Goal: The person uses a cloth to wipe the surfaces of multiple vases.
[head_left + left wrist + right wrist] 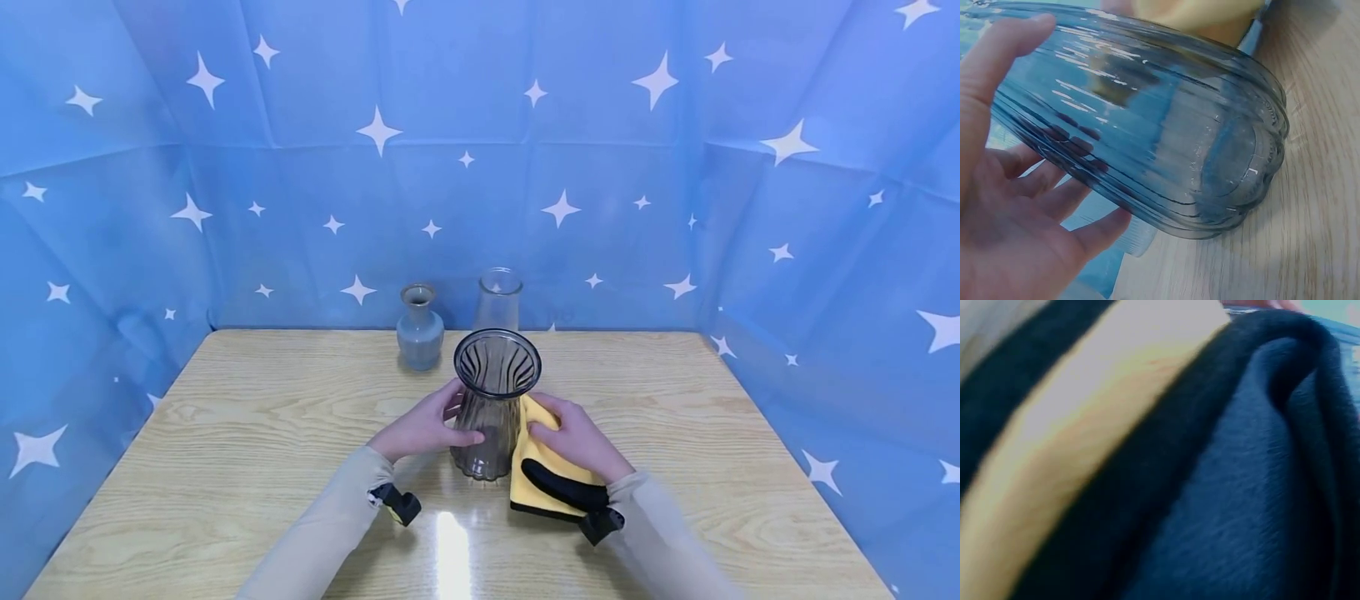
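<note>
A tinted, ribbed glass vase with a flared rim stands upright at the middle of the table; whether its base touches the wood I cannot tell. My left hand grips it from the left, thumb across the front and fingers behind. In the left wrist view the fluted base of the vase shows clearly, with the left hand around its other end. My right hand pinches a yellow cloth with dark edging against the vase's right side. Folds of the cloth fill the right wrist view and hide that hand.
A small blue-grey vase stands behind and to the left. Directly behind the ribbed vase is a clear glass vase, partly hidden by it. The wooden table ends at a blue star-patterned curtain.
</note>
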A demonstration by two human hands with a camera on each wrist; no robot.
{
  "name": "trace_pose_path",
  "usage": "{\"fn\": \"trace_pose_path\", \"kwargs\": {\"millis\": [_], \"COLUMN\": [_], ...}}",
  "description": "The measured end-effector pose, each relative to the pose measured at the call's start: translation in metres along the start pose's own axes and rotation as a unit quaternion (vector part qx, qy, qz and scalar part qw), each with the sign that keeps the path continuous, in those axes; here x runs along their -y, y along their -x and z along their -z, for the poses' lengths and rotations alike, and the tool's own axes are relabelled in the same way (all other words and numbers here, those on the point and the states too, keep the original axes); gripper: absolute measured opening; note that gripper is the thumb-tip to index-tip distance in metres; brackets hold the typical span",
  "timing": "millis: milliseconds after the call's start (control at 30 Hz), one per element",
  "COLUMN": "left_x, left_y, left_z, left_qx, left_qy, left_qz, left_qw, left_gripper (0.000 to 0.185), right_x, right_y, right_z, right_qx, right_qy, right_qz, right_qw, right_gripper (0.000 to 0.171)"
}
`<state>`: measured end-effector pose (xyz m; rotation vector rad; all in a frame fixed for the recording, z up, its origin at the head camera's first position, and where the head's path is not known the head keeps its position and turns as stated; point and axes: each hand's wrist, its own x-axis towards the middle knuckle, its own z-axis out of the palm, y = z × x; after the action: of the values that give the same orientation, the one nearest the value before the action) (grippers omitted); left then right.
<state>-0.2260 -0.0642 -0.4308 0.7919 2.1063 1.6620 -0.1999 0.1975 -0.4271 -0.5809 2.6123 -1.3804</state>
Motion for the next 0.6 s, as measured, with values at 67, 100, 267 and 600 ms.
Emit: {"fn": "trace_pose_path", "kwargs": {"millis": [67, 100, 267, 600], "left_x": [0.0, 0.0, -0.002, -0.003], "left_y": [0.001, 0.001, 0.003, 0.006], "left_z": [0.0, 0.001, 0.0, 0.0], "left_qx": [0.001, 0.003, 0.01, 0.011], "left_qy": [0.004, 0.006, 0.013, -0.009], "left_qz": [0.005, 0.006, 0.014, 0.012], "left_qw": [1.0, 1.0, 0.9998, 0.9998], "left_gripper": [0.086, 0.085, 0.081, 0.078], "right_x": [-0.006, -0.009, -0.016, -0.012], "right_y": [0.0, 0.0, 0.0, -0.003], "right_z": [-0.003, -0.005, -0.011, -0.017], "right_qx": [0.013, 0.019, 0.039, 0.062], "right_qy": [0.019, 0.028, 0.077, 0.142], "right_qz": [0.004, 0.007, 0.003, -0.034], "right_qw": [1.0, 0.999, 0.996, 0.987], "right_gripper": [0.041, 0.041, 0.033, 0.009]}}
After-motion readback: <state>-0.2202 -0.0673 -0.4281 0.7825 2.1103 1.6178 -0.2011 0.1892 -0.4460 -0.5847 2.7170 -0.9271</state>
